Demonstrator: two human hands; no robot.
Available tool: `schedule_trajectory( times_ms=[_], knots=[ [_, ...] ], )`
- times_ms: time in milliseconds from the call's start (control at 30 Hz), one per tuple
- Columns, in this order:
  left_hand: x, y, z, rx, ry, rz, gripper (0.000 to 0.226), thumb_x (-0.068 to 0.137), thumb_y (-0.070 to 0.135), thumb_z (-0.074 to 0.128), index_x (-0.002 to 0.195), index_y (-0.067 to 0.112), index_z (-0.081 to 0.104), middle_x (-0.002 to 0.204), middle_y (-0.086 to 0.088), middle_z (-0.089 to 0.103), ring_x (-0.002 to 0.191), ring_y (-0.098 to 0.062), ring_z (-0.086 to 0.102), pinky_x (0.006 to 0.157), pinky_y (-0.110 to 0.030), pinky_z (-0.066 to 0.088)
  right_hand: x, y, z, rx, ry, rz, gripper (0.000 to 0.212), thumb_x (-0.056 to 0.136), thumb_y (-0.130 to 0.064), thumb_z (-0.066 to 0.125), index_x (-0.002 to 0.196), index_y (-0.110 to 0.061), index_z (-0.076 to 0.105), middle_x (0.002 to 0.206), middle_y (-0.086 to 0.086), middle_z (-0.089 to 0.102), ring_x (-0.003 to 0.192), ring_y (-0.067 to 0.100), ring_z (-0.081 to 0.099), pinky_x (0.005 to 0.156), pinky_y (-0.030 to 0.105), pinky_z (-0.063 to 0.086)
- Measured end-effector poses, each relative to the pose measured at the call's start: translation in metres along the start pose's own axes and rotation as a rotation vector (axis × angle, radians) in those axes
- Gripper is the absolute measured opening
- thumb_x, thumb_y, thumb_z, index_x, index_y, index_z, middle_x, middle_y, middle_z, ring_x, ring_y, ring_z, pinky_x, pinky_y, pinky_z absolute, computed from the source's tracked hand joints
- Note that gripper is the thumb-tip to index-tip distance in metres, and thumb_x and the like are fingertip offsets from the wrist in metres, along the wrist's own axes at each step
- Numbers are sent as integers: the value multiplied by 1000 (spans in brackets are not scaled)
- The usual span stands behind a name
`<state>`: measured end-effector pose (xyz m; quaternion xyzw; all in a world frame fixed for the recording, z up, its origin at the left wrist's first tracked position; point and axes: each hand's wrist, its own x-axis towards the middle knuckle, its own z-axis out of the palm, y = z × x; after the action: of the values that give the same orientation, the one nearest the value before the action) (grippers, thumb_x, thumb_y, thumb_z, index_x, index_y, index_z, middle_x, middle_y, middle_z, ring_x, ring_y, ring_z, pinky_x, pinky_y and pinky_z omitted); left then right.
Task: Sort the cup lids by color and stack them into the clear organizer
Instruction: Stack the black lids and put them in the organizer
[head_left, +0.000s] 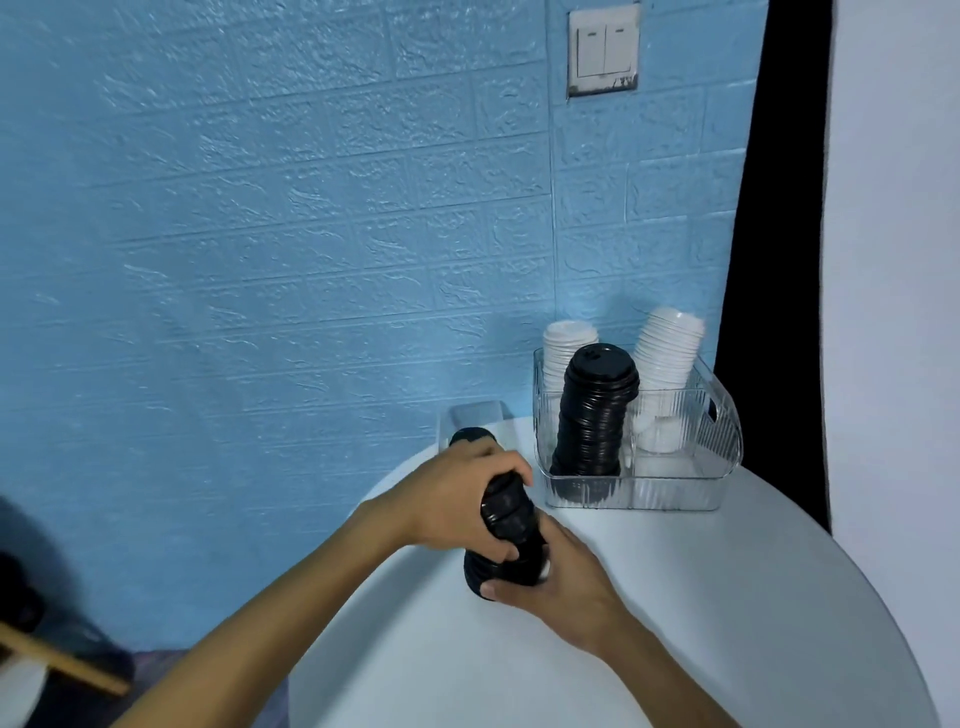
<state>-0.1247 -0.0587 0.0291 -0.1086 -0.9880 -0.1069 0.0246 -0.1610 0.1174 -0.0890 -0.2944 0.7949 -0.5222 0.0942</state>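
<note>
We grip a long stack of black plastic cup lids (503, 514) with both hands above the round white table (701, 597). Our left hand (457, 493) curls round the stack's upper middle, fingers wrapped over its far side. Our right hand (556, 577) clasps the lower end, thumb pressed across the bottom lids. The stack tilts, its top end pointing toward eleven o'clock and its base toward five.

At one o'clock from our hands, near the table's far edge, stands the clear ribbed plastic organizer (717, 447). Inside it, a leaning stack of black lids (595, 410) fills the front left compartment. Behind that, at its eleven o'clock, rises an upright stack of white lids (563, 348). A second, tilted stack of white lids (667, 353) leans toward one o'clock on the right side.

A small clear box (475, 415) sits at twelve o'clock, just behind our held stack, against the blue brick-patterned wall (260, 234). A white double light switch (602, 49) is mounted high on that wall.
</note>
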Motion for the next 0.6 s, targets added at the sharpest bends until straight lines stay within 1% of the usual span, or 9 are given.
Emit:
schedule_trajectory(
  times_ms=[100,200,233,267,333,400,467,533,600],
  knots=[
    [-6,-1,10,21,-15,3,75,60,53,85,124,46,48,124,15,46,113,-16,44,99,-36,46,-2,-3,-1,6,-10,-6,86,57,-57,89,133,-52,49,118,-25,65,110,-7,58,96,25,50],
    [-5,-2,9,12,-34,8,79,59,54,87,127,48,48,125,15,45,113,-16,43,99,-38,46,-2,-6,-1,16,-23,1,90,56,-57,90,134,-55,46,121,-23,65,112,-4,60,99,30,52],
    [-4,-1,8,12,-43,6,81,59,54,88,129,49,47,126,15,44,114,-17,43,100,-38,46,-2,-6,-1,13,-29,4,94,56,-57,91,135,-60,41,121,-23,65,113,-3,60,99,31,52],
    [-3,-1,7,9,-49,4,83,59,54,88,130,50,47,126,14,44,114,-18,44,100,-39,46,-3,-8,-1,10,-33,10,100,55,-57,91,135,-68,32,121,-24,64,113,-3,60,99,29,52],
    [-1,-1,7,7,-62,0,88,58,54,88,134,52,44,129,14,44,115,-21,46,100,-40,47,-4,-10,-2,15,-30,13,112,56,-54,91,127,-81,8,119,-24,63,111,-2,61,96,25,51],
    [1,2,8,31,-77,-7,92,58,55,88,137,52,39,132,12,44,116,-23,47,100,-41,48,-5,-11,-3,19,-19,7,119,58,-51,91,124,-83,-3,117,-23,64,109,0,63,95,26,52],
    [3,7,9,58,-67,-14,92,56,54,89,133,47,38,129,10,49,113,-23,49,96,-42,50,-6,-14,-3,19,-22,0,124,58,-50,92,129,-80,-6,116,-21,66,107,2,65,94,28,53],
    [6,12,8,47,-53,-26,89,52,53,91,121,39,37,117,7,55,104,-23,51,89,-44,52,-7,-15,-2,25,-24,-6,128,57,-49,92,136,-75,-5,114,-19,69,106,5,67,94,32,55],
    [7,16,6,39,-53,-35,87,50,50,92,113,36,34,109,7,56,97,-22,50,82,-43,52,-7,-14,-2,23,-25,-13,126,58,-50,92,137,-75,-3,115,-17,69,106,6,67,95,34,55]
  ],
)
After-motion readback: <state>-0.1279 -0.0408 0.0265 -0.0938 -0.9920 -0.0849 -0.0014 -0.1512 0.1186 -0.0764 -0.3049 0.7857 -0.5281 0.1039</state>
